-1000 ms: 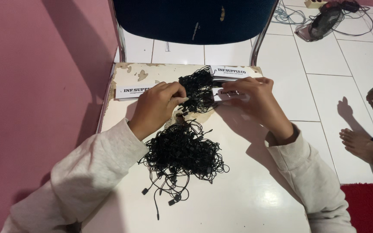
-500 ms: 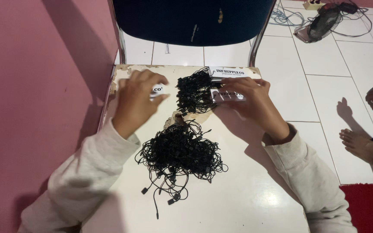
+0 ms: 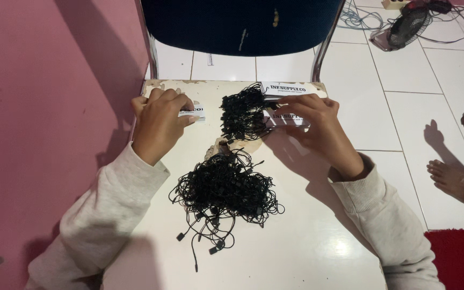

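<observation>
At frame centre, the left hand [image 3: 159, 124] curls its fingers around a white printed tag [image 3: 193, 112] on the white table [image 3: 307, 252]. The right hand [image 3: 315, 124] pinches a strung tag stack [image 3: 283, 118]. A loose black string pile [image 3: 224, 190] lies below them.

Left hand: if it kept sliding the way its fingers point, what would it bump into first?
The left hand points right across the table, fingertips on a white card. Past that card, it would probably meet the bundle of black strings first.
</observation>
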